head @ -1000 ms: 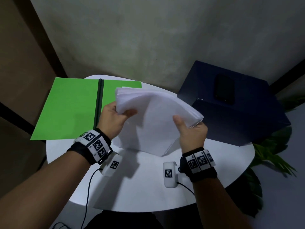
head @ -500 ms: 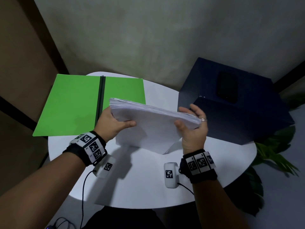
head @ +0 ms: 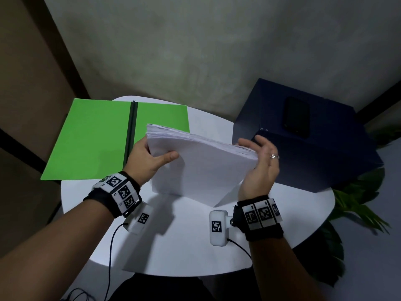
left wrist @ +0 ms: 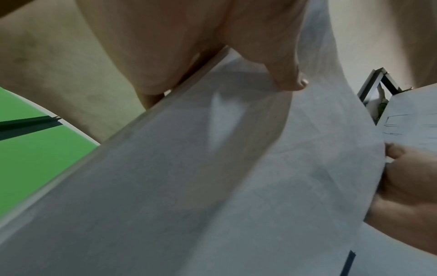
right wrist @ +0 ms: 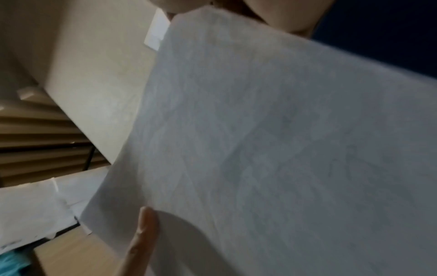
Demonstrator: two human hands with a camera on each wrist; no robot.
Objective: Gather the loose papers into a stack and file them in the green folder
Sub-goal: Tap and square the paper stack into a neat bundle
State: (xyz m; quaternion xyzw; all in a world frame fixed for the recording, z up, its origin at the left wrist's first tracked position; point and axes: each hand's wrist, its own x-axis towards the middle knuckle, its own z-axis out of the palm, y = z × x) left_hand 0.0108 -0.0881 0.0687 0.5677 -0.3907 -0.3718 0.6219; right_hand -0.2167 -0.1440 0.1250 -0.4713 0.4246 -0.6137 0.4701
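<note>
White loose-paper stack (head: 201,161) held over round white surface (head: 184,246), right of open green folder (head: 91,137). Left hand (head: 147,158) pinches left edge; right hand (head: 259,168) open, flat against right edge. Floppy, slippery sheets: best held at both edges.

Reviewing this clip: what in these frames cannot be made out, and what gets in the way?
- Left hand fingers, head view: hidden behind the paper stack; only the thumb shows.
- Writing on the sheets, both wrist views: faint and blurred, unreadable.
- Green folder right half, head view: near part covered by the stack, so any papers already filed cannot be told.
- Dark flat object on the navy box, head view: too dim to identify.
- Right hand, right wrist view: mostly cut off by the top edge.
</note>
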